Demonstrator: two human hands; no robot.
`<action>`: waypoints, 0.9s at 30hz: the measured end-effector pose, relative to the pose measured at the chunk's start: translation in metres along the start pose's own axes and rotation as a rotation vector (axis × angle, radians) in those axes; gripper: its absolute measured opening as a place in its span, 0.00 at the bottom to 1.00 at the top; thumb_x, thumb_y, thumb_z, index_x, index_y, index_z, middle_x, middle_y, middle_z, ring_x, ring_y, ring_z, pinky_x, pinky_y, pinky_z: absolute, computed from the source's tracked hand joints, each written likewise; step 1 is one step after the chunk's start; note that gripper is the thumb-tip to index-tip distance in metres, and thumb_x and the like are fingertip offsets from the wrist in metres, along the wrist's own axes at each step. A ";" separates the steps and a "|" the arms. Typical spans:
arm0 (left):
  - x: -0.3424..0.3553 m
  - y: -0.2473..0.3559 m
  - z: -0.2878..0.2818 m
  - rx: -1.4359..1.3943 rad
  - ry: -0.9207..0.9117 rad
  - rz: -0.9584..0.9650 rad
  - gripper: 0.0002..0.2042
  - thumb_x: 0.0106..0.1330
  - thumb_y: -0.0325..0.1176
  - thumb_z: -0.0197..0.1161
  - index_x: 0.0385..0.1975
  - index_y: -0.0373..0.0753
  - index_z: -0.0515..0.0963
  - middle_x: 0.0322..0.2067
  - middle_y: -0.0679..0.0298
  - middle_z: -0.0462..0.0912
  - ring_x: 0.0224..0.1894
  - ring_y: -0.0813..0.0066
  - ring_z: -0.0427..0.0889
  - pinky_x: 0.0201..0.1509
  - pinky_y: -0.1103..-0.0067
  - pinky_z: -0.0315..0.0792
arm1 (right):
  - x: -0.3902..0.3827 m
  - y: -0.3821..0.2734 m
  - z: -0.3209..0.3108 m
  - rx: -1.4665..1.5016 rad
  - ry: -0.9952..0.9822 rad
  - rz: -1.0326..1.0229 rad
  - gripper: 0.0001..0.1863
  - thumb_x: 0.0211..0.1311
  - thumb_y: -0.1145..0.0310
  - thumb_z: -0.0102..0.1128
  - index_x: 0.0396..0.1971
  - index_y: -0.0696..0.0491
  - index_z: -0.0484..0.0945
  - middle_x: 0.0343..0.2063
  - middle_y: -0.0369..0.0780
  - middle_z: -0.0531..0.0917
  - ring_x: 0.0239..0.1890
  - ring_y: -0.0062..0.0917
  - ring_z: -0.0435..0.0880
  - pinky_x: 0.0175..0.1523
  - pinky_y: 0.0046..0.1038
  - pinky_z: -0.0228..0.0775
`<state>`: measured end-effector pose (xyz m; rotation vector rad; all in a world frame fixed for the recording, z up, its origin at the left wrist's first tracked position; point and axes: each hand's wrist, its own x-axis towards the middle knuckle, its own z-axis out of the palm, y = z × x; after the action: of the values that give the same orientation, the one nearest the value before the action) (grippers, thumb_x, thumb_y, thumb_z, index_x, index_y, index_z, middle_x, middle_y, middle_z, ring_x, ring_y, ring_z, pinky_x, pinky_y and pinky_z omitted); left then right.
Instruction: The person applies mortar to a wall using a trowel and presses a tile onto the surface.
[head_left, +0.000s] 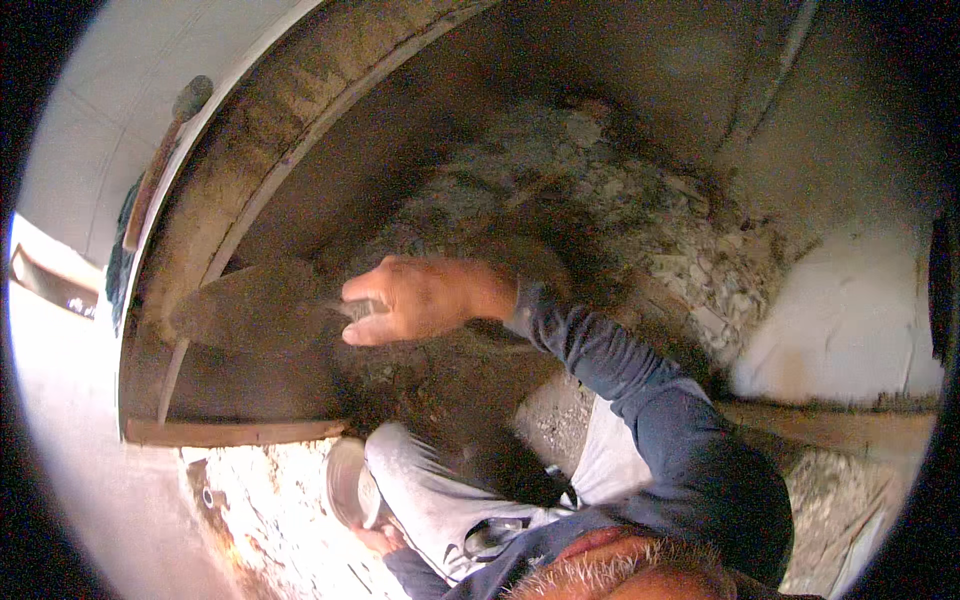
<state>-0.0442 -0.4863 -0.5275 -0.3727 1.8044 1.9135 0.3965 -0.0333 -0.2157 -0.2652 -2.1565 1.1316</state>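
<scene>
My right hand [425, 298] is closed around the handle of a trowel [255, 308]. Its broad, rounded, grey-brown blade points left, slightly blurred, in front of the wooden board wall. Low in the view, beside my knee, my left hand [378, 538] grips a round, pale container [345, 482] near its lower edge. The container is tilted, and what it holds is hard to make out. Part of the left hand's grip is hidden behind the container.
Broken rubble [600, 190] lies heaped inside the dark enclosure. A wooden edge [240, 432] runs near my knee, and a curved ledge [300, 130] arches at the upper left. Outside it rests a wooden-handled tool [160, 175]. A pale block [840, 320] stands at right.
</scene>
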 end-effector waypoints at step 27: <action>-0.022 -0.029 0.283 0.307 -0.892 0.120 0.25 0.61 0.42 0.65 0.56 0.35 0.75 0.48 0.55 0.82 0.47 0.58 0.81 0.54 0.67 0.73 | -0.049 0.064 0.051 -0.536 -0.531 0.693 0.24 0.65 0.51 0.51 0.39 0.59 0.83 0.38 0.54 0.85 0.42 0.50 0.84 0.47 0.47 0.76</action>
<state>0.0248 -0.2094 -0.5150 0.6176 1.4518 1.4575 0.3922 -0.0512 -0.3095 -1.1300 -2.9440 1.0127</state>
